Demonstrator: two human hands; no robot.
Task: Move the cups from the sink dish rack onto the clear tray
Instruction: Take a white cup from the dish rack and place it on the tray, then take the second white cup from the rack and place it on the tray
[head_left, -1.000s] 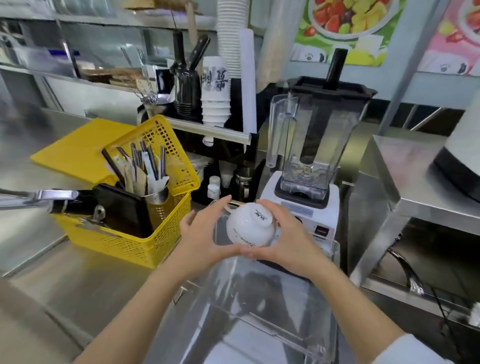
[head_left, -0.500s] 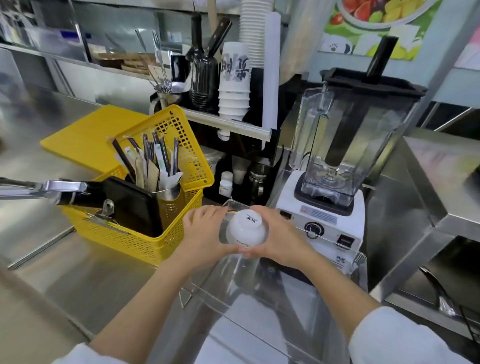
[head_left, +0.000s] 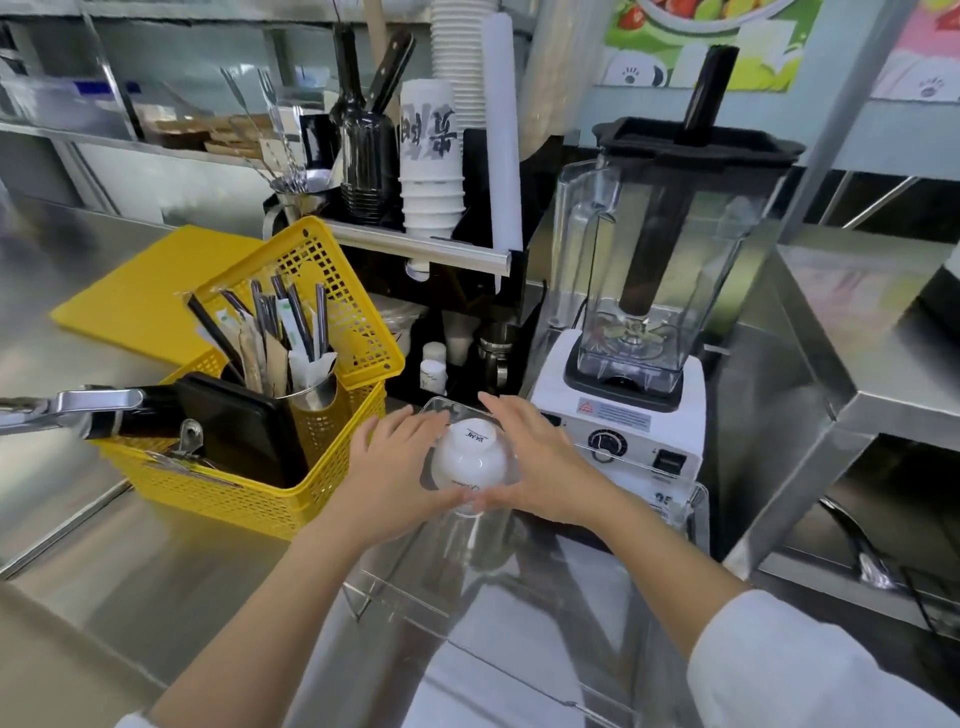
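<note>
A white cup (head_left: 467, 457) sits upside down in the far left corner of the clear tray (head_left: 693, 525), its foot ring facing up. My left hand (head_left: 384, 483) is on its left and my right hand (head_left: 540, 467) on its right. Both hands have their fingers spread and lifted off the cup's sides. The thumbs meet near the cup's rim at the front. No other cup is in the tray, and the sink dish rack is out of view.
A yellow basket (head_left: 249, 499) with cutlery and a black tray stands just left of the clear tray. A blender (head_left: 649, 291) stands right behind it. A metal handle (head_left: 78, 410) juts in from the left. A steel shelf (head_left: 883, 364) is to the right.
The cup went down from the air into the tray's far left corner. My fingers, wrapped around it before, have spread open. The view has tilted closer to the counter.
</note>
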